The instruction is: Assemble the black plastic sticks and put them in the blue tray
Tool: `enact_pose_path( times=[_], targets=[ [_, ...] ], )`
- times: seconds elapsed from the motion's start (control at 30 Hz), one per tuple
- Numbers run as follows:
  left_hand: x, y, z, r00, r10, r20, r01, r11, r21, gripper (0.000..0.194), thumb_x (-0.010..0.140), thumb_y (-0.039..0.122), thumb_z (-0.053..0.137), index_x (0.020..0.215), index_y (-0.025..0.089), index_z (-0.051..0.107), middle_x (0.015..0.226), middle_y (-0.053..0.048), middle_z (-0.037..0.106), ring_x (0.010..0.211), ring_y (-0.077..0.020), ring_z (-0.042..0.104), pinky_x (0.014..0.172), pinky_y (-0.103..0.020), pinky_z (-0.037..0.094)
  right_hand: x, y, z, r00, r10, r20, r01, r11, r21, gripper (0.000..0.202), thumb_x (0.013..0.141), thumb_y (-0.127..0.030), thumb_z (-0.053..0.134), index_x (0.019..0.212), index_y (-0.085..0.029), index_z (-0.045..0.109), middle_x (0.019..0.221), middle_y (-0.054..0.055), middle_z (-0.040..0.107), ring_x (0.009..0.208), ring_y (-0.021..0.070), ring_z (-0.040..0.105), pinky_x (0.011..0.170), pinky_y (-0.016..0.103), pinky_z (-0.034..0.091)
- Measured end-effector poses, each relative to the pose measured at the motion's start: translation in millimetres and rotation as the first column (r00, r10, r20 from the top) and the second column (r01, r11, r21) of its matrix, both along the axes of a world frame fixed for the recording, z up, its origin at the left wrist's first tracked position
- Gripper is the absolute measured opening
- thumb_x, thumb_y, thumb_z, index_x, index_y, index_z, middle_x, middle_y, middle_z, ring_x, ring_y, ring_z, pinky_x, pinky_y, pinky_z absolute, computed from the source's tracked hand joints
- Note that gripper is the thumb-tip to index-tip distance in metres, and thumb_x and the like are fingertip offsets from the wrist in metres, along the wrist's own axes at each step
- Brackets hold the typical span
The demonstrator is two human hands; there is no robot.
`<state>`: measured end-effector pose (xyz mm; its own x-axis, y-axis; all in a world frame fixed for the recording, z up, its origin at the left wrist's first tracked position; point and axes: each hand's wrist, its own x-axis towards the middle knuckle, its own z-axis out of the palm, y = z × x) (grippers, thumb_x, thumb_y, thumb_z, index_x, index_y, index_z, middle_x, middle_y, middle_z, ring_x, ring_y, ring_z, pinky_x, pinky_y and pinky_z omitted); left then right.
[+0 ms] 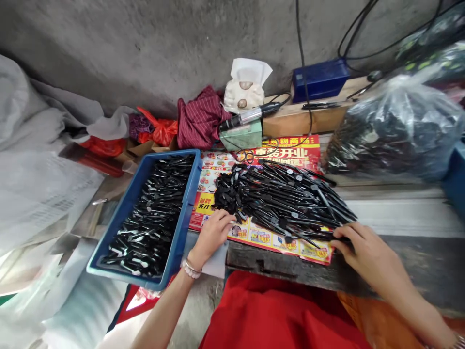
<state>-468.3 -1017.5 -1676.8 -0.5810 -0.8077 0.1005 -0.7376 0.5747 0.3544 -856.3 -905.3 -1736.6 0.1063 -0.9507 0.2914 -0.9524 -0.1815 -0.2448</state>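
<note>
A large pile of long, thin black pieces (279, 194) lies on a red and yellow printed sheet (316, 253). My left hand (215, 231), with a bracelet at the wrist, is at the pile's lower left edge, its fingers bent together; whatever is between them is too small to name. At the pile's right end, my right hand (358, 245) pinches the tip of a black piece (331, 236) between thumb and fingers. Left of my left hand stands a blue tray (186, 213) holding many similar black pieces.
Behind the pile are a handheld tool (250, 116) on a green box (242, 136), a tissue pack (244, 92), a maroon cloth (201, 118) and a blue box (319, 80) with cables. A filled clear plastic bag (395, 131) stands at the right.
</note>
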Motion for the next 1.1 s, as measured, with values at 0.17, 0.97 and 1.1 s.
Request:
enact_pose_path(
  times=[0.17, 0.97, 1.1],
  targets=[
    [-15.4, -1.7, -16.0, 0.996, -0.041, 0.079, 0.044, 0.998, -0.033, 0.024, 0.092, 0.010, 0.047, 0.109, 0.019, 0.062, 0.100, -0.007, 0.058, 0.095, -0.0206, 0.055, 0.084, -0.034, 0.049, 10.8, 1.9, 21.7, 0.996, -0.052, 0.068, 0.050, 0.998, 0.026, 0.020, 0.095, -0.037, 0.048, 0.093, -0.020, 0.059, 0.094, 0.007, 0.062, 0.088, 0.0235, 0.058, 0.077, 0.037, 0.047],
    [-74.8, 29.5, -2.3, 0.945, -0.130, -0.300, 0.202, 0.954, 0.221, 0.016, 0.088, 0.017, 0.059, 0.101, 0.021, 0.067, 0.098, -0.004, 0.073, 0.091, -0.0183, 0.066, 0.085, -0.030, 0.052, 26.8, 18.5, 79.9, 0.787, -0.231, 0.572, 0.224, 0.971, 0.085, 0.016, 0.088, -0.036, 0.061, 0.092, -0.023, 0.069, 0.092, 0.003, 0.069, 0.080, 0.0178, 0.064, 0.071, 0.028, 0.050],
    [-111.4, 40.6, -5.0, 0.924, -0.331, -0.192, 0.371, 0.898, 0.237, 0.018, 0.087, 0.011, 0.057, 0.099, 0.019, 0.067, 0.096, -0.006, 0.072, 0.089, -0.0203, 0.064, 0.082, -0.032, 0.051, 17.2, 38.1, 84.9, 0.730, -0.277, 0.624, 0.197, 0.961, 0.196, 0.018, 0.086, -0.040, 0.064, 0.091, -0.024, 0.070, 0.087, 0.002, 0.069, 0.076, 0.0170, 0.063, 0.068, 0.027, 0.049]
  ],
)
